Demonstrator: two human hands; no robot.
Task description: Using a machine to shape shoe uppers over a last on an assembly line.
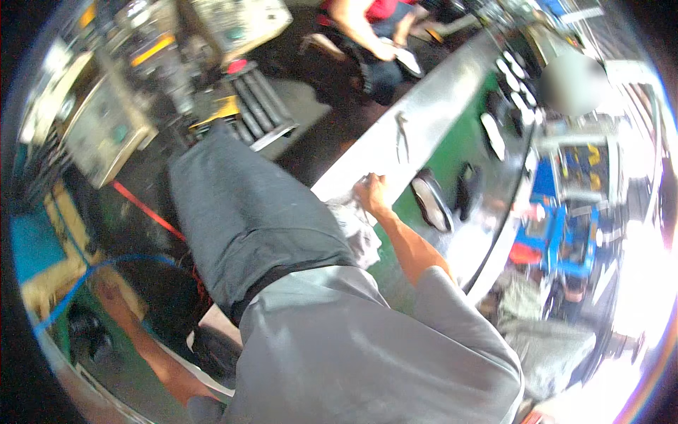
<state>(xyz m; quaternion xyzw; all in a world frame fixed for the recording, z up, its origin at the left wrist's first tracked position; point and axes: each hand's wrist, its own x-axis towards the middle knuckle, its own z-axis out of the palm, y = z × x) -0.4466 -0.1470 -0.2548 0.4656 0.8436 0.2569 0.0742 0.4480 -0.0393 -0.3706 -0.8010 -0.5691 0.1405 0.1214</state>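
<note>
Resting at the metal bench, the right hand seems to be busy with a small handling or steadying step there, just above a pale crumpled cloth. Its fingers look folded inward, but I cannot tell whether they grasp the cloth, a small item or only the bench itself. The right forearm comes up from the lower right and slants leftward to the bench, elbow bent and out to the side.

The left arm reaches the other way, low and far out to the left, well apart from the right. Its hand is dim and blurred, near a blue hose; whether it is released, clenched or holding something cannot be told.

The nearest tool is a pair of pliers, lying on the bench a little beyond the right hand and touched by neither hand. A dark shoe with a pale rim lies on the green surface to the right of that hand, with a black shoe beside it.

As I judge it, taking up the pliers would call for loosening the right fingers and a short forward reach; taking the pale-rimmed shoe, a sideways swing to the right.
</note>
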